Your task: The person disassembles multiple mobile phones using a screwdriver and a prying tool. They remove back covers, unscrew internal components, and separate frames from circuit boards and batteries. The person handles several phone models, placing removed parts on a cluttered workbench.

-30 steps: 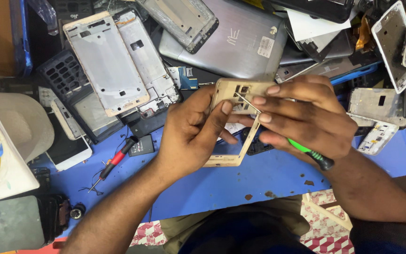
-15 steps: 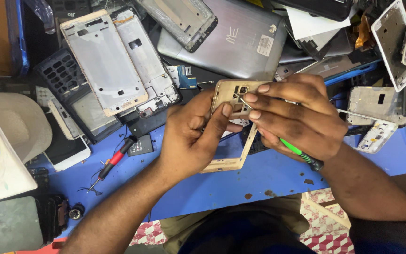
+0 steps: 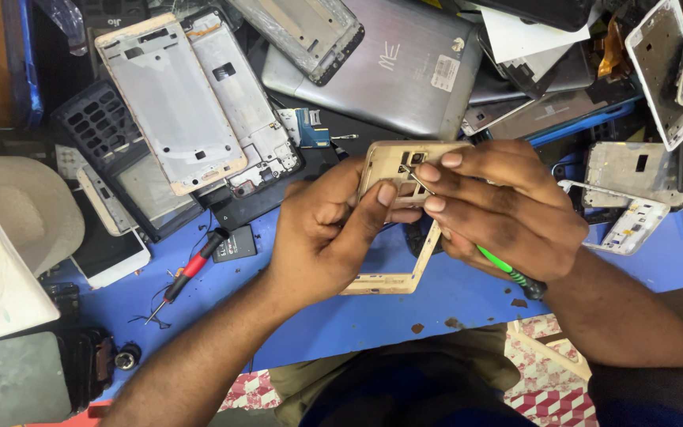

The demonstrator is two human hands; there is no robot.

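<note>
Gold-coloured plastic, a bare phone frame (image 3: pixel 393 225), sits pinched between both hands just above the blue bench top (image 3: pixel 405 316). Since a second ago the frame has been carried slightly up and away from the body, and the right hand has closed in tighter over its upper end, so the tool tip now bears on the corner near the camera cut-out rather than hovering beside it; to my eye the work is at the point of prising or unscrewing something there. The left hand (image 3: pixel 322 237) is curled round the frame's left edge, thumb pressed flat on the top face, fingers behind it. The right hand (image 3: pixel 507 217) is clenched on a green-handled screwdriver (image 3: pixel 507 271), fingertips steadying its thin metal shaft against the frame. Left of the left hand lie a red-handled screwdriver (image 3: pixel 187 271) and a small dark battery (image 3: pixel 235 243); beyond both hands are stacked silver phone chassis (image 3: pixel 171 103) and a grey tablet back (image 3: pixel 393 71).
</note>
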